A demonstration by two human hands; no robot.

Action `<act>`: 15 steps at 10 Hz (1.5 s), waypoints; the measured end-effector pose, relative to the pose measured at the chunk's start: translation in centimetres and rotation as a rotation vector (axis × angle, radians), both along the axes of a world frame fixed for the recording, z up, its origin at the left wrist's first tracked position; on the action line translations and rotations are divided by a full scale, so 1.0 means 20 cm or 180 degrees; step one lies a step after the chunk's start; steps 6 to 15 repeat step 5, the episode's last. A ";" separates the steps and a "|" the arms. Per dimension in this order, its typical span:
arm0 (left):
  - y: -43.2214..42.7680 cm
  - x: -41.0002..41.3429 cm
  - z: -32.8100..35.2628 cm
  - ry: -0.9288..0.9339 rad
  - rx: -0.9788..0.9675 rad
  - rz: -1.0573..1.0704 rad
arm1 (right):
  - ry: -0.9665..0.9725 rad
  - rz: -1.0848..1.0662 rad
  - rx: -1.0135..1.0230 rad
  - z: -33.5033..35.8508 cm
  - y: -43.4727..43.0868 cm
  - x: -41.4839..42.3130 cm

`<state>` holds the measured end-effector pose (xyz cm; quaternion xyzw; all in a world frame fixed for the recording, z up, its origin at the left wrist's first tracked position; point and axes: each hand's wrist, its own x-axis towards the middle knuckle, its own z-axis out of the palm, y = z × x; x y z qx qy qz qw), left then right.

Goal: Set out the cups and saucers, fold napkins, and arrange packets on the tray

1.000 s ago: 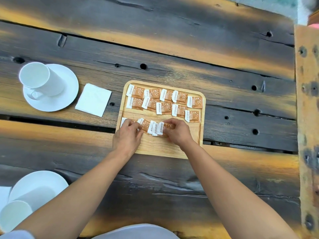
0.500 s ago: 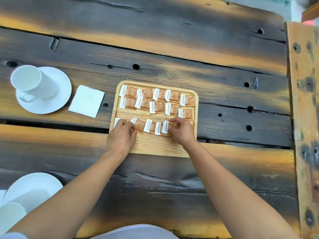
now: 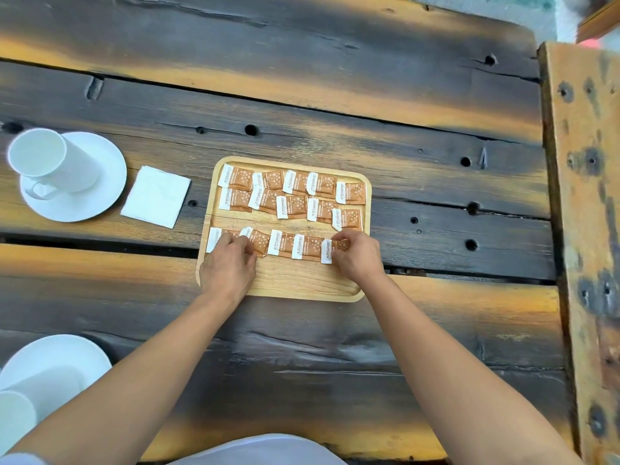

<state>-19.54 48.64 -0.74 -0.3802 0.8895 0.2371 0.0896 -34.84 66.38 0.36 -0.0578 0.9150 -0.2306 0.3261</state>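
A light wooden tray lies on the dark plank table and carries several orange-and-white packets in three rows. My left hand rests fingertips on the two leftmost packets of the near row. My right hand pinches the rightmost packet of that row. Two more packets lie between the hands. A folded white napkin sits left of the tray. Beyond it stands a white cup on a saucer. A second cup and saucer are at the lower left.
A weathered wooden post runs along the right side of the table. A gap between planks passes under the tray. The near part of the tray is bare wood.
The near row of packets has been spread out wider. My right hand slid its packet rightward, and my left hand stayed near the left end.
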 end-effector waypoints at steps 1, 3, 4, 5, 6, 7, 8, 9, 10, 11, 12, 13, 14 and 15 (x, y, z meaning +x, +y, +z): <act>0.03 0.01 0.00 0.0001 -0.0019 0.0025 | 0.0133 0.0255 0.0246 0.01 0.04 0.00; 0.07 0.03 0.03 -0.0030 -0.0052 0.0040 | 0.0715 0.0986 0.0491 0.05 0.07 0.02; 0.10 0.05 0.07 -0.0070 -0.0051 0.0065 | 0.0825 0.1000 0.0426 0.10 0.09 0.03; 0.14 0.08 0.10 -0.0040 -0.0052 0.0048 | 0.0904 0.0843 0.0364 0.13 0.15 0.05; 0.14 0.08 0.10 -0.0040 -0.0052 0.0048 | 0.0904 0.0843 0.0364 0.13 0.15 0.05; 0.14 0.08 0.10 -0.0040 -0.0052 0.0048 | 0.0904 0.0843 0.0364 0.13 0.15 0.05; 0.14 0.08 0.10 -0.0040 -0.0052 0.0048 | 0.0904 0.0843 0.0364 0.13 0.15 0.05; 0.14 0.08 0.10 -0.0040 -0.0052 0.0048 | 0.0904 0.0843 0.0364 0.13 0.15 0.05; 0.14 0.08 0.10 -0.0040 -0.0052 0.0048 | 0.0904 0.0843 0.0364 0.13 0.15 0.05; 0.14 0.08 0.10 -0.0040 -0.0052 0.0048 | 0.0904 0.0843 0.0364 0.13 0.15 0.05; 0.14 0.08 0.10 -0.0040 -0.0052 0.0048 | 0.0904 0.0843 0.0364 0.13 0.15 0.05; 0.14 0.08 0.10 -0.0040 -0.0052 0.0048 | 0.0904 0.0843 0.0364 0.13 0.15 0.05; 0.14 0.08 0.10 -0.0040 -0.0052 0.0048 | 0.0904 0.0843 0.0364 0.13 0.15 0.05; 0.14 0.08 0.10 -0.0040 -0.0052 0.0048 | 0.0904 0.0843 0.0364 0.13 0.15 0.05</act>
